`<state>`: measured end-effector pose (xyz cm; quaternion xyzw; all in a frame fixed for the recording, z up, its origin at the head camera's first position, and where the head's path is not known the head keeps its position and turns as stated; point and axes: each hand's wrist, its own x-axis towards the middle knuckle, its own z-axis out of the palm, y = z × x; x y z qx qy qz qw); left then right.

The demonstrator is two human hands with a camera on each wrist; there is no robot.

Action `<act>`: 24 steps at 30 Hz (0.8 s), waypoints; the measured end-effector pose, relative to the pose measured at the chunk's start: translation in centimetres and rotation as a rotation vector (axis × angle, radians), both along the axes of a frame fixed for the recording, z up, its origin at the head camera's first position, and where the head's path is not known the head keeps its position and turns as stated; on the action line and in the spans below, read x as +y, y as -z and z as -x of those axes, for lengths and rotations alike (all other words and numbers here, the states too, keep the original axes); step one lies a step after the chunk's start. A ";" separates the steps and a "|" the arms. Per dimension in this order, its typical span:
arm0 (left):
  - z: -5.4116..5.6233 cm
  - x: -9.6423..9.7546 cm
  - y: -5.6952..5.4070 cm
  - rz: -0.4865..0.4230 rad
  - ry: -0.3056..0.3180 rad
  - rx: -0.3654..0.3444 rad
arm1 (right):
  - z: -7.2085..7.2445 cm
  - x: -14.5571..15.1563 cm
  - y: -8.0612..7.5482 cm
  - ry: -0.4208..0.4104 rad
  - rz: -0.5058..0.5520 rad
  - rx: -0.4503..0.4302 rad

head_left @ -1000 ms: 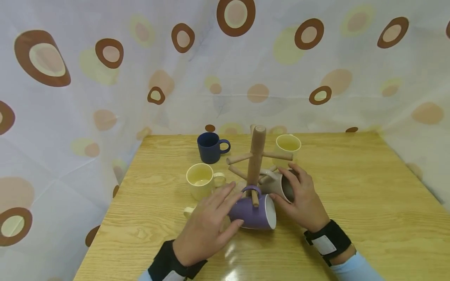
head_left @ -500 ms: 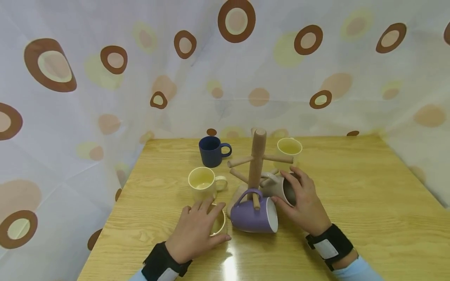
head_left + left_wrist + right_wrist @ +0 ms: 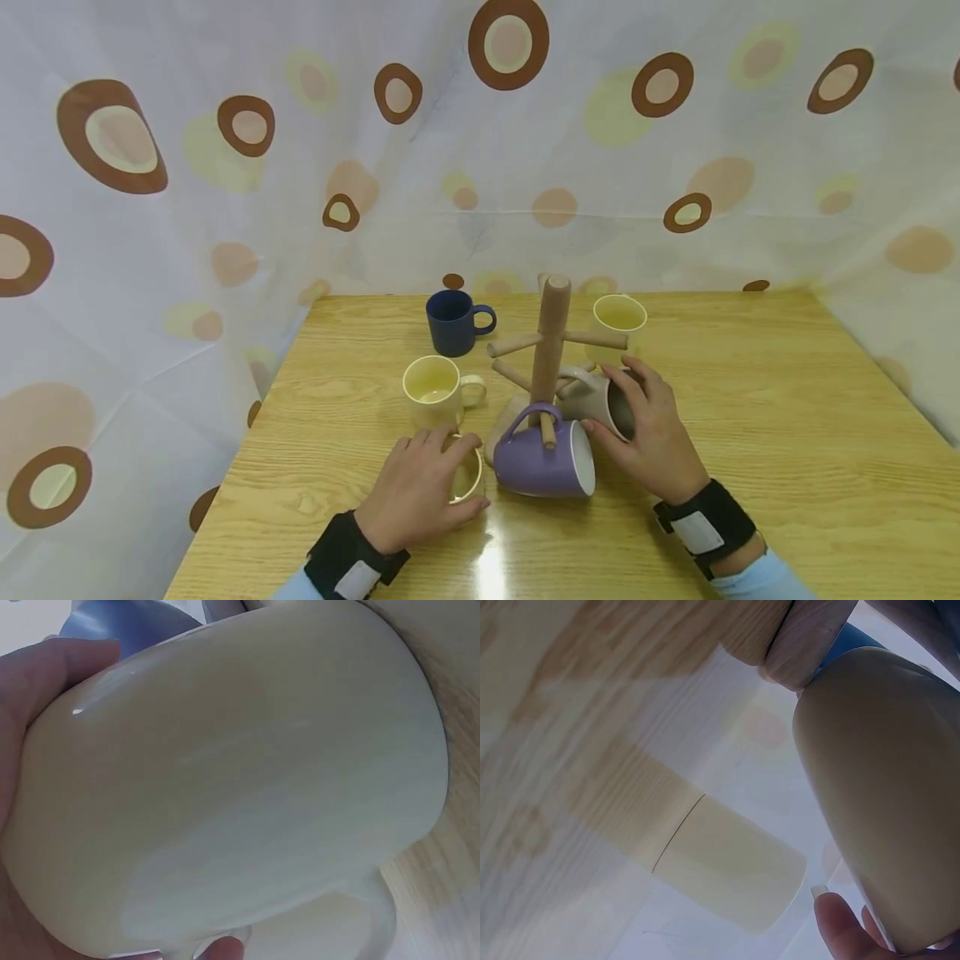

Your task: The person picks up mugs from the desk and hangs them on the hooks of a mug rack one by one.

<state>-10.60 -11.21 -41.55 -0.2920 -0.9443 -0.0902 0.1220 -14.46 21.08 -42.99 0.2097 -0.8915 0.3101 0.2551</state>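
At the front left, my left hand (image 3: 412, 496) holds a pale yellow mug (image 3: 471, 479) from above, thumb and fingers spread around its rim. In the left wrist view this mug (image 3: 247, 772) fills the picture, the thumb on one side and a fingertip by the handle. My right hand (image 3: 652, 433) grips a grey mug (image 3: 587, 400) at its rim; it lies on its side, mouth to the right, handle by a lower peg of the wooden mug tree (image 3: 551, 333). A purple mug (image 3: 536, 462) hangs sideways by its handle on the front peg.
Left of the tree stands another pale yellow mug (image 3: 433, 392), with a dark blue mug (image 3: 452, 329) behind it. A third yellow mug (image 3: 618, 321) stands behind the tree's right pegs. A patterned curtain (image 3: 420, 242) borders the wooden table (image 3: 787, 417).
My left hand has moved off the purple mug, down and left onto the front yellow mug. My right hand stays at the grey mug.
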 end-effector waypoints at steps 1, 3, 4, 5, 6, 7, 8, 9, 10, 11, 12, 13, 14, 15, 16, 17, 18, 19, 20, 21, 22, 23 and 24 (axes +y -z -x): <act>0.0 -0.1 0.0 -0.012 0.013 -0.006 | 0.0 0.0 0.0 -0.001 0.000 0.000; -0.1 -0.5 -0.1 -0.030 0.043 -0.042 | 0.0 0.0 0.1 -0.007 0.001 0.003; -0.2 -0.7 -0.3 -0.035 0.058 -0.073 | 0.0 0.0 0.1 -0.010 0.000 0.007; -0.2 -0.9 -0.5 -0.039 0.071 -0.114 | 0.1 0.0 0.1 -0.014 0.000 0.013; -0.4 -1.2 -0.8 -0.042 0.081 -0.160 | 0.1 0.0 0.1 -0.017 -0.001 0.020; -0.5 -1.4 -1.1 -0.039 0.089 -0.211 | 0.1 0.0 0.1 -0.020 -0.001 0.027; -0.6 -1.7 -1.4 -0.034 0.092 -0.264 | 0.2 0.0 0.1 -0.022 -0.002 0.033; -0.8 -1.9 -1.7 -0.031 0.095 -0.317 | 0.2 0.1 0.1 -0.024 -0.003 0.039; -0.9 -2.2 -2.0 -0.027 0.095 -0.362 | 0.3 0.1 0.1 -0.025 -0.004 0.042; -1.1 -2.5 -2.1 -0.027 0.094 -0.399 | 0.3 0.1 0.1 -0.026 -0.003 0.043; -1.2 -2.7 -2.2 -0.036 0.094 -0.427 | 0.4 0.2 0.1 -0.028 -0.004 0.044; -1.3 -2.9 -2.3 -0.051 0.097 -0.441 | 0.4 0.2 0.1 -0.029 -0.003 0.043; -1.4 -3.1 -2.3 -0.072 0.101 -0.440 | 0.4 0.2 0.1 -0.030 -0.001 0.042; -1.5 -3.2 -2.2 -0.096 0.105 -0.424 | 0.4 0.2 0.1 -0.031 0.000 0.041; -1.5 -3.3 -2.1 -0.127 0.108 -0.403 | 0.5 0.3 0.1 -0.031 0.002 0.041; -1.4 -3.4 -1.9 -0.158 0.114 -0.375 | 0.5 0.3 0.1 -0.031 0.003 0.040; -1.4 -3.4 -1.8 -0.190 0.123 -0.347 | 0.5 0.3 0.1 -0.031 0.005 0.041; -1.3 -3.5 -1.6 -0.217 0.133 -0.316 | 0.5 0.3 0.1 -0.030 0.005 0.040; -1.3 -3.5 -1.4 -0.237 0.143 -0.284 | 0.5 0.3 0.1 -0.029 0.006 0.038; -1.3 -3.6 -1.3 -0.249 0.147 -0.258 | 0.5 0.3 0.2 -0.027 0.005 0.037; -1.3 -3.7 -1.2 -0.249 0.146 -0.236 | 0.5 0.3 0.2 -0.026 0.005 0.035; -1.4 -3.8 -1.2 -0.236 0.136 -0.217 | 0.4 0.3 0.2 -0.026 0.006 0.035; -1.5 -3.9 -1.4 -0.218 0.110 -0.214 | 0.4 0.2 0.3 -0.024 0.007 0.034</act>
